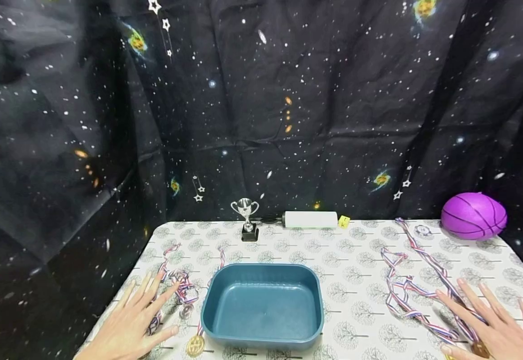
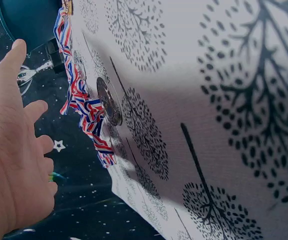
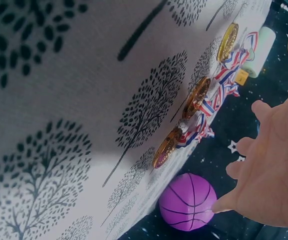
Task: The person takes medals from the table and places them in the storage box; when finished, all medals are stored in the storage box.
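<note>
My left hand lay at the lower left of the head view, fingers spread and straight, its fingertips on or just over the left tangle of medals; it gripped nothing. In the left wrist view that hand hung open beside the striped ribbons and a dark medal disc, and I could not tell whether skin touched ribbon. My right hand sat at the lower right, likewise splayed and holding nothing, over the right bundle of ribbons; in the right wrist view it stood apart from the gold discs.

Between the hands, low in the middle of the frame, stood the blue tray, with nothing in it. One gold medal lay just beside its lower left corner.

I judged this to be the start of gathering: both hands reaching, nothing yet lifted. The next move would call for curling the fingers round a bunch of ribbons on each side and lifting cleanly, since the loops were tangled and could drag neighbours along.

Further up, along the back of the tabletop, stood a small trophy, a white pump and a yellow cube; a purple ball sat at the right.
</note>
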Tool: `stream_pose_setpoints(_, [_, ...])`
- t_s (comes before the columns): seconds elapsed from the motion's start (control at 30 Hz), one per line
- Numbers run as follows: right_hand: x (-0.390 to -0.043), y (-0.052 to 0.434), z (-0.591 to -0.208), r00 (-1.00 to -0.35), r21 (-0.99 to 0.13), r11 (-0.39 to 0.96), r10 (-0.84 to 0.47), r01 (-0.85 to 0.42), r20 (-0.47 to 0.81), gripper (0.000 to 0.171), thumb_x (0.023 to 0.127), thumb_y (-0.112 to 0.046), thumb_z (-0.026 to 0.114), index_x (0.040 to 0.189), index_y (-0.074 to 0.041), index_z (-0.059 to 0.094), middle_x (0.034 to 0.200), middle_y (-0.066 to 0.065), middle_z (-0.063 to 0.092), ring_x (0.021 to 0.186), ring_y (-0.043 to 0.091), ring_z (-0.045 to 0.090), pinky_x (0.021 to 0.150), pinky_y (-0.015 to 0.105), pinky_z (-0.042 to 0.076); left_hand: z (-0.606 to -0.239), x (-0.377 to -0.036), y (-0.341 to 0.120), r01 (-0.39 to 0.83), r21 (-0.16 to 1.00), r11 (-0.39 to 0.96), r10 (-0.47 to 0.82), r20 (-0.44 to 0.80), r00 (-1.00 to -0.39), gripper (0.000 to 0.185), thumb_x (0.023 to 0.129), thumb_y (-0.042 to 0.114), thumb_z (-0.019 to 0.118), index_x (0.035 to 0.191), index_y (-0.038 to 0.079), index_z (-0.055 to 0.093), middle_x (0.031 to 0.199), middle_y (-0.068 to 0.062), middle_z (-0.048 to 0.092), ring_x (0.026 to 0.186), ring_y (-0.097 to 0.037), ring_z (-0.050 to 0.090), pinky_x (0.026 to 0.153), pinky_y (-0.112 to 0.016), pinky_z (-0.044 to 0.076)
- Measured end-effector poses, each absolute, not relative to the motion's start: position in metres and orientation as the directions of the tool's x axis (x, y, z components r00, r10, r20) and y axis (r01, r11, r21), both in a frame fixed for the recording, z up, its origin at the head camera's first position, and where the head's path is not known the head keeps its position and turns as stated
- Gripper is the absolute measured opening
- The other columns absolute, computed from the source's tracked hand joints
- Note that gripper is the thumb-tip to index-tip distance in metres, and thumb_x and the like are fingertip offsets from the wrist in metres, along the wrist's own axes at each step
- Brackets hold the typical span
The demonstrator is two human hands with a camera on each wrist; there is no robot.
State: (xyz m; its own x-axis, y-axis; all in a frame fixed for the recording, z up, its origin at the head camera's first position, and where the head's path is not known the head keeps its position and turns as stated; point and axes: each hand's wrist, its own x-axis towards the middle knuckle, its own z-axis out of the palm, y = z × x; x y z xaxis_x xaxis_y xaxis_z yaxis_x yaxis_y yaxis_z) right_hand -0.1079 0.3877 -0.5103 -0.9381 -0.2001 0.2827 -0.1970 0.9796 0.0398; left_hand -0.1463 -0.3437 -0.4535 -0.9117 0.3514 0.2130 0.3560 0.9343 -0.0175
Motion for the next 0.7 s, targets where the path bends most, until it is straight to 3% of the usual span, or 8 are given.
stream_pose_setpoints(0.23, [-0.1075,0.3857,-0.5066,-0.969,0.015,0.985,-0.170,-0.170,0.181,0.101,0.084,-0.087,0.061,0.169,-0.047,0.022,0.179,0.006,-0.005,0.158,0.033,-0.027,0.103,0.063,-0.040,-0.4559,-0.1464,-0.3459,0.383,-0.025,0.924,0.378,0.229,-0.897,0.089,0.090,0.076,0.066,0.161,0.026,0.050,0.173,-0.013,0.029,0.155,-0.042,0.032,0.127,-0.033,-0.016])
stream_pose_setpoints(0.3, [-0.1076,0.3863,-0.5057,-0.972,0.006,0.985,-0.169,-0.170,0.165,0.101,0.085,-0.087,0.060,0.169,-0.047,0.021,0.179,0.006,-0.005,0.158,0.036,-0.026,0.102,0.064,-0.040,-0.4558,-0.1465,-0.3460,0.395,-0.040,0.918,0.392,0.249,-0.886,0.089,0.090,0.075,0.067,0.162,0.025,0.049,0.173,-0.014,0.030,0.156,-0.041,0.031,0.127,-0.034,-0.016])
stream_pose_setpoints(0.33, [-0.1077,0.3866,-0.5056,-0.972,0.003,0.985,-0.170,-0.172,0.164,0.101,0.085,-0.087,0.060,0.169,-0.046,0.021,0.179,0.006,-0.005,0.158,0.037,-0.025,0.102,0.064,-0.040,-0.4557,-0.1468,-0.3460,0.396,-0.044,0.917,0.394,0.255,-0.883,0.090,0.090,0.075,0.067,0.162,0.025,0.049,0.173,-0.014,0.030,0.157,-0.040,0.029,0.124,-0.028,-0.019])
stream_pose_setpoints(0.47, [-0.1072,0.3880,-0.5083,-0.961,-0.009,0.981,-0.187,-0.192,0.202,0.106,0.083,-0.085,0.065,0.170,-0.044,0.020,0.180,0.003,-0.004,0.158,0.029,-0.027,0.104,0.063,-0.040,-0.4562,-0.1458,-0.3472,0.421,-0.058,0.905,0.419,0.288,-0.861,0.092,0.089,0.072,0.070,0.163,0.022,0.046,0.173,-0.015,0.028,0.162,-0.033,0.018,0.124,-0.029,-0.020])
stream_pose_setpoints(0.57, [-0.1063,0.3896,-0.5120,-0.951,-0.027,0.977,-0.198,-0.210,0.237,0.110,0.081,-0.082,0.070,0.170,-0.040,0.021,0.180,0.003,-0.001,0.158,0.023,-0.026,0.106,0.059,-0.039,-0.4566,-0.1444,-0.3487,0.434,-0.033,0.900,0.425,0.286,-0.859,0.096,0.089,0.071,0.072,0.166,0.024,0.040,0.175,-0.012,0.024,0.164,-0.021,0.003,0.123,-0.025,-0.018])
stream_pose_setpoints(0.7, [-0.1057,0.3931,-0.5147,-0.942,-0.081,0.964,-0.228,-0.254,0.246,0.114,0.080,-0.076,0.077,0.171,-0.036,0.022,0.179,0.004,0.002,0.159,0.018,-0.023,0.110,0.051,-0.037,-0.4569,-0.1431,-0.3508,0.469,-0.001,0.883,0.449,0.290,-0.845,0.108,0.084,0.072,0.077,0.170,0.024,0.031,0.176,-0.013,0.021,0.162,-0.012,-0.004,0.123,-0.020,-0.015])
